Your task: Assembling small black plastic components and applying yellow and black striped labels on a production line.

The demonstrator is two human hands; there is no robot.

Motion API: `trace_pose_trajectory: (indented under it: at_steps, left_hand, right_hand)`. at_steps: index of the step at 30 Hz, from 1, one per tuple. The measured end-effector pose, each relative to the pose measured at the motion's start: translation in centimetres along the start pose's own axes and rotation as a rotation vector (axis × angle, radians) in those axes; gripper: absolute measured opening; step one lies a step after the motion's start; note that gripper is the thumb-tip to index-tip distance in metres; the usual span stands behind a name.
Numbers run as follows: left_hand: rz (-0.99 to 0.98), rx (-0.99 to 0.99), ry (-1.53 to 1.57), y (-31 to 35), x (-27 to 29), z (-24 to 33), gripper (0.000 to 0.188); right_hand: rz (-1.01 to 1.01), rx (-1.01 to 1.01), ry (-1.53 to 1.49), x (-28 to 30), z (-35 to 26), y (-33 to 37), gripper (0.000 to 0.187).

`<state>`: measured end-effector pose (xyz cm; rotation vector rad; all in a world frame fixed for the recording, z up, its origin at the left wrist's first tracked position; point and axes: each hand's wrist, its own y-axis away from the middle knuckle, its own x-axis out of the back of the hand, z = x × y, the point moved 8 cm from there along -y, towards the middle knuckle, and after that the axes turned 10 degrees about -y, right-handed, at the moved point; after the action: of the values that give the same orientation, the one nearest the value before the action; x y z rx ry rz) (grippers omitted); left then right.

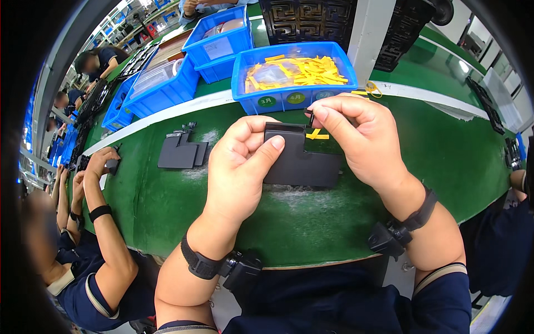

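Note:
My left hand [236, 167] grips a flat black L-shaped plastic part [303, 166] by its upper left corner, thumb on the front face. The part is held up over the green table. Beside its upper right corner, my right hand [370, 136] pinches a small dark piece [310, 116] between thumb and fingertips. Whether that piece touches the part, I cannot tell. A few yellow strips [317, 134] show just behind the part's notch. Left of my left hand, several similar black parts [181, 151] lie overlapping on the table.
A blue bin [295, 100] of yellow strips stands straight ahead by a white rail [167, 114]. More blue bins [161, 92] sit at the far left. A white post [370, 39] rises behind. On my left a co-worker's hand [103, 161] holds a dark part.

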<state>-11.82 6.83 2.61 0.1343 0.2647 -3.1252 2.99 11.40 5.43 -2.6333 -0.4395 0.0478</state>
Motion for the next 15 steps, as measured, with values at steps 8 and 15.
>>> trace_pose_trajectory:
  at_steps: [8,15]
  left_hand:
    - [0.020,-0.054,-0.070,-0.4,0.8,0.2,0.019]
    - [0.464,-0.045,-0.694,-2.1,16.3,3.5,0.022]
  right_hand:
    - [0.011,0.114,0.128,-0.5,-0.3,0.1,0.014]
    - [-0.217,0.170,0.716,-0.1,2.0,-0.3,0.015]
